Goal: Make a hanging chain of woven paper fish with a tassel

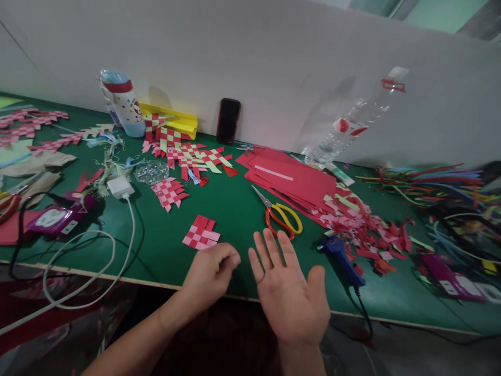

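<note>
My right hand [289,292] is palm up above the table's front edge, fingers spread, holding nothing. Beside it on the left, my left hand [215,269] is closed with its fingers curled; what it holds, if anything, is hidden. Just beyond my left hand lies a small woven piece of red and pink paper [201,233]. Scissors [278,211] with orange and yellow handles lie beyond my right hand, blades pointing away to the left. A woven checkered paper fish [169,193] rests farther back, near a clear dish of small beads [152,172].
Red paper sheets [293,177], paper scraps [368,230] and a blue glue gun [342,258] lie on the right. A plastic bottle [348,125] and phone [228,121] stand at the wall. Left are a flask [127,107], a white cable [131,230] and a purple power strip [58,215].
</note>
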The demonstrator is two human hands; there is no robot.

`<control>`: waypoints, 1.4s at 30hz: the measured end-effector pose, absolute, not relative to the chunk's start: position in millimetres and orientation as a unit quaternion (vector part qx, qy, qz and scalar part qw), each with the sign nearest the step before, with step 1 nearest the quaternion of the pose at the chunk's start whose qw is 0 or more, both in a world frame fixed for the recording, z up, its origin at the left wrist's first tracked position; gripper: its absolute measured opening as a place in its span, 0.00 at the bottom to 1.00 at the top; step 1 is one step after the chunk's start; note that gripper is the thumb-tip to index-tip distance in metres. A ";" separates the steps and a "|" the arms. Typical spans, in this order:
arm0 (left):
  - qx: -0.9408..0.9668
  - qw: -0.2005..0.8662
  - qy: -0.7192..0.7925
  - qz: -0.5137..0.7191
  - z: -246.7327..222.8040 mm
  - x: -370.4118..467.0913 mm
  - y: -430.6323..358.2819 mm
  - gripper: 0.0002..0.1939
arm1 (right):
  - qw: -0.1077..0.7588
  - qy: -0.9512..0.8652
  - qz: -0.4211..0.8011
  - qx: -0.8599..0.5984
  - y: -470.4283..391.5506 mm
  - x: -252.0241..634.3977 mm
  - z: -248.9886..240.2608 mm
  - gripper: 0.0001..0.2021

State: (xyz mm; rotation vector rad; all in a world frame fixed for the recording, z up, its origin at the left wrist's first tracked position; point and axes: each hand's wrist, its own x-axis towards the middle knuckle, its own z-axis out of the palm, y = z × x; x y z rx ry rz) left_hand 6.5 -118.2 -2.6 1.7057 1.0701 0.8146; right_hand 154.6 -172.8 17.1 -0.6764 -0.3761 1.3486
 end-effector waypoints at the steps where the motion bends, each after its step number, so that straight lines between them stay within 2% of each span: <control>1: 0.676 0.470 0.446 0.351 -1.7 1.6 -114.2 0.11 | 0.711 -0.164 0.612 -0.305 -173.4 157.5 17.9 0.32; 6: 0.572 0.485 0.481 0.454 6.0 -16.0 -95.6 0.13 | 0.697 -0.167 0.625 -0.310 -178.8 164.3 22.6 0.32; 10: 0.587 0.510 0.463 0.425 5.6 -11.8 -98.1 0.14 | 0.691 -0.199 0.606 -0.340 -177.2 164.7 22.7 0.32; 14: 0.585 0.544 0.442 0.407 6.9 -4.4 -107.3 0.14 | 0.687 -0.206 0.528 -0.454 -169.2 167.3 9.9 0.20; 16: 0.586 0.548 0.437 0.407 10.6 -2.7 -110.6 0.14 | 0.663 -0.221 0.516 -0.496 -165.7 166.3 1.6 0.18; 19: 0.606 0.536 0.432 0.399 15.3 -1.7 -113.9 0.13 | 0.578 -0.296 0.568 -0.506 -163.3 158.6 -6.0 0.23; 22: 0.646 0.495 0.428 0.394 12.9 -1.8 -116.2 0.12 | 0.512 -0.371 0.594 -0.497 -163.2 147.6 -6.2 0.28; 27: 0.720 0.370 0.399 0.431 -3.3 -2.8 -118.3 0.08 | 0.509 -0.391 0.585 -0.495 -164.3 139.6 -3.4 0.28; 34: 0.783 0.206 0.391 0.438 -10.9 2.6 -119.2 0.10 | 0.453 -0.454 0.529 -0.555 -168.3 143.3 1.2 0.26; 38: 0.836 0.177 0.344 0.389 -5.3 1.7 -123.2 0.10 | 0.404 -0.540 0.444 -0.590 -169.0 150.1 4.5 0.24; 42: 0.869 0.166 0.311 0.347 -2.2 -0.1 -129.1 0.13 | 0.351 -0.578 0.480 -0.559 -170.6 158.9 6.7 0.23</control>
